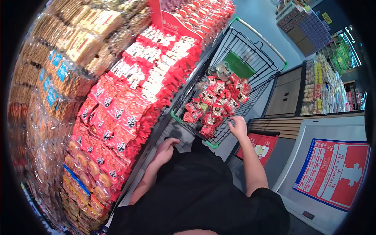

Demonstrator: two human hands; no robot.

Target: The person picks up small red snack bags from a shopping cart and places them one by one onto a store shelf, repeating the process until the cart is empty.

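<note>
A wire shopping cart (250,43) with green corners stands in front of me, holding a heap of small red packets (219,98). My right hand (238,127) is at the cart's near right side, thumb and fingers apart, with nothing seen in it. Whether it touches the wire rim I cannot tell. My left hand (166,150) hangs left of my body, near the shelf edge, its fingers curled; what it holds, if anything, is hidden. Red bags with black lettering (117,113) are stacked to its left.
Packaged snacks (62,74) fill the display along the left. A white fire hydrant cabinet (286,172) stands close on the right, beside a red box (270,147). Further off are wooden cabinets (285,92), shelves of goods (323,84) and stacked cartons (303,29).
</note>
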